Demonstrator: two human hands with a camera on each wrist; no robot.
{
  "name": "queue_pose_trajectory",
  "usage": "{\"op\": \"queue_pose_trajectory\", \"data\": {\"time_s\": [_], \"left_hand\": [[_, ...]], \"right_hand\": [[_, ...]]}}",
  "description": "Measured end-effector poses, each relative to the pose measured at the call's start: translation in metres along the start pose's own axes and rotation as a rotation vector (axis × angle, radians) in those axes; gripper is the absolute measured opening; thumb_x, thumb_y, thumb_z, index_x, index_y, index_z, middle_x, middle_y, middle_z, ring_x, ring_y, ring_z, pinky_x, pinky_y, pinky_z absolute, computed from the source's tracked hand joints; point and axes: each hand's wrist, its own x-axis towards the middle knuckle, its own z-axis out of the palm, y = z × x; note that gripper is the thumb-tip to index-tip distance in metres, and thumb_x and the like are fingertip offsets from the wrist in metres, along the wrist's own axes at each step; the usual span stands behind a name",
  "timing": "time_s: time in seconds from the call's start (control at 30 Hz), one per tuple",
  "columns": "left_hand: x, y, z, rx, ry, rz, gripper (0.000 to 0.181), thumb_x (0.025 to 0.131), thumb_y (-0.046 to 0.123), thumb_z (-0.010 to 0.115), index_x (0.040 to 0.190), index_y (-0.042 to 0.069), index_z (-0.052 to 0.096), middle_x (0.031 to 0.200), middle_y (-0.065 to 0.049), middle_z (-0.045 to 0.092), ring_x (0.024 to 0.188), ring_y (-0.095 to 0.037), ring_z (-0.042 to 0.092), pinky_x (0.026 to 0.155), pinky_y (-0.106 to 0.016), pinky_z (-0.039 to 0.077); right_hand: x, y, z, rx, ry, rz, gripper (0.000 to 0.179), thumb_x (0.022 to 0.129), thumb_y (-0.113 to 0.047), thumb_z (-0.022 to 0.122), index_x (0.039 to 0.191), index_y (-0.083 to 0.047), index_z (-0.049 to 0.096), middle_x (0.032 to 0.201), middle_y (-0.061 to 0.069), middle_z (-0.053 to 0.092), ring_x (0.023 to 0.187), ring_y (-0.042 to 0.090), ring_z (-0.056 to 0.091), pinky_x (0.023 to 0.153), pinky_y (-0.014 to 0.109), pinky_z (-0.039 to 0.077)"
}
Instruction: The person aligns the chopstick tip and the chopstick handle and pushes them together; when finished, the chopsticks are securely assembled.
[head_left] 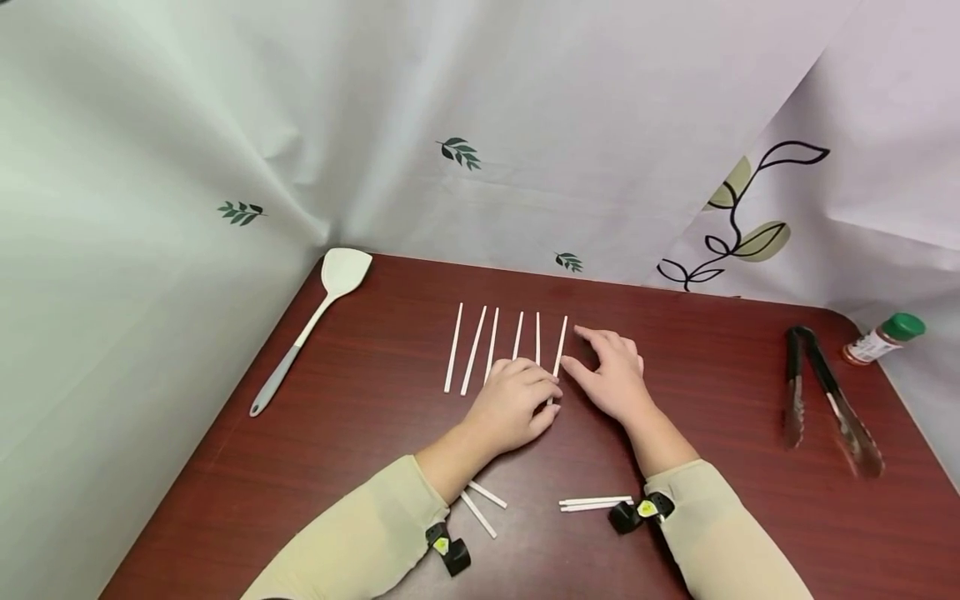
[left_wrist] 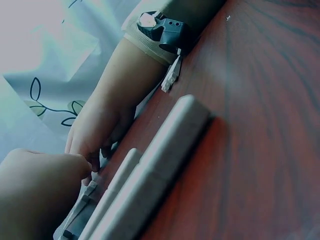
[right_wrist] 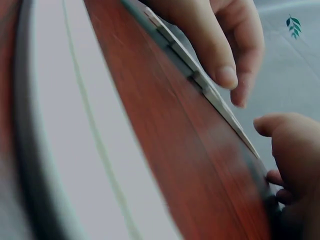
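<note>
Several thin white sticks stand side by side in a row on the table, the leftmost stick [head_left: 453,350] slanting slightly. At the row's right end, the left hand [head_left: 513,404] pinches the lower end of the rightmost stick [head_left: 560,342] between thumb and fingers, and covers the lower parts of its neighbours. The right hand [head_left: 611,379] is just right of that stick, thumb tip beside it and index finger stretched past. Both hands face each other in the right wrist view, where the right thumb [right_wrist: 227,77] hangs above the sticks.
Two loose sticks [head_left: 480,514] lie beside the left sleeve; a small bundle of sticks [head_left: 596,504] lies near the right wrist camera. A white spatula [head_left: 311,325] rests at the left edge. Tongs [head_left: 825,375] and a green-capped bottle [head_left: 877,342] are at right. Curtains enclose the table.
</note>
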Motion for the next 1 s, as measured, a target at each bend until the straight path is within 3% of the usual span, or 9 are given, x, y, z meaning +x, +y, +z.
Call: {"op": "queue_pose_trajectory", "data": {"time_s": [0.17, 0.27, 0.37, 0.5, 0.67, 0.77, 1.0], "left_hand": [[0.0, 0.0, -0.003, -0.058, 0.05, 0.028, 0.013, 0.096, 0.029, 0.075, 0.107, 0.023, 0.08, 0.116, 0.01, 0.075, 0.113, -0.016, 0.064, 0.097, -0.043, 0.045], [0.0, -0.002, -0.007, -0.103, 0.101, 0.027, 0.013, 0.096, 0.025, 0.076, 0.108, 0.021, 0.08, 0.111, 0.009, 0.076, 0.108, -0.017, 0.066, 0.095, -0.043, 0.046], [-0.001, -0.004, -0.01, -0.116, 0.141, 0.037, 0.009, 0.097, 0.023, 0.075, 0.103, 0.021, 0.081, 0.104, 0.01, 0.075, 0.1, -0.015, 0.065, 0.092, -0.041, 0.047], [-0.003, -0.006, -0.014, -0.045, 0.162, 0.099, 0.006, 0.097, 0.025, 0.075, 0.099, 0.023, 0.08, 0.096, 0.011, 0.071, 0.089, -0.015, 0.062, 0.083, -0.037, 0.049], [-0.005, -0.004, -0.019, 0.094, 0.187, 0.192, 0.008, 0.096, 0.024, 0.074, 0.101, 0.021, 0.079, 0.096, 0.009, 0.069, 0.082, -0.016, 0.06, 0.073, -0.033, 0.048], [-0.009, -0.004, -0.024, 0.078, 0.147, 0.213, 0.008, 0.097, 0.024, 0.073, 0.102, 0.02, 0.078, 0.097, 0.008, 0.069, 0.085, -0.017, 0.061, 0.072, -0.033, 0.049], [-0.033, -0.019, -0.033, -0.086, -0.019, 0.24, 0.007, 0.101, 0.025, 0.072, 0.102, 0.023, 0.078, 0.095, 0.01, 0.066, 0.091, -0.014, 0.063, 0.084, -0.035, 0.052]], "right_hand": [[-0.003, 0.006, -0.004, 0.096, 0.06, -0.064, 0.043, 0.098, -0.024, 0.076, 0.136, -0.005, 0.07, 0.133, 0.018, 0.068, 0.126, 0.042, 0.051, 0.104, 0.058, 0.035], [-0.006, 0.007, -0.005, 0.18, 0.134, -0.083, 0.027, 0.098, -0.016, 0.077, 0.123, -0.006, 0.078, 0.12, 0.014, 0.074, 0.113, 0.032, 0.061, 0.099, 0.04, 0.045], [-0.01, 0.008, -0.004, 0.272, 0.233, -0.07, 0.013, 0.098, -0.012, 0.076, 0.108, -0.008, 0.083, 0.107, 0.009, 0.077, 0.097, 0.016, 0.067, 0.084, 0.023, 0.049], [-0.017, 0.009, -0.004, 0.333, 0.318, -0.065, 0.007, 0.097, -0.007, 0.076, 0.097, -0.006, 0.083, 0.098, 0.007, 0.078, 0.087, 0.002, 0.065, 0.076, 0.015, 0.048], [-0.028, 0.008, -0.005, 0.347, 0.327, -0.102, 0.007, 0.096, -0.005, 0.076, 0.093, -0.005, 0.082, 0.095, 0.008, 0.078, 0.086, 0.001, 0.064, 0.075, 0.016, 0.048], [-0.036, 0.007, -0.006, 0.346, 0.316, -0.121, 0.006, 0.094, -0.004, 0.077, 0.092, -0.006, 0.082, 0.093, 0.006, 0.077, 0.082, 0.002, 0.064, 0.073, 0.015, 0.047], [-0.052, 0.004, -0.007, 0.317, 0.256, -0.188, 0.012, 0.093, -0.001, 0.079, 0.09, -0.012, 0.082, 0.089, -0.003, 0.075, 0.077, 0.005, 0.063, 0.07, 0.018, 0.047]]}}
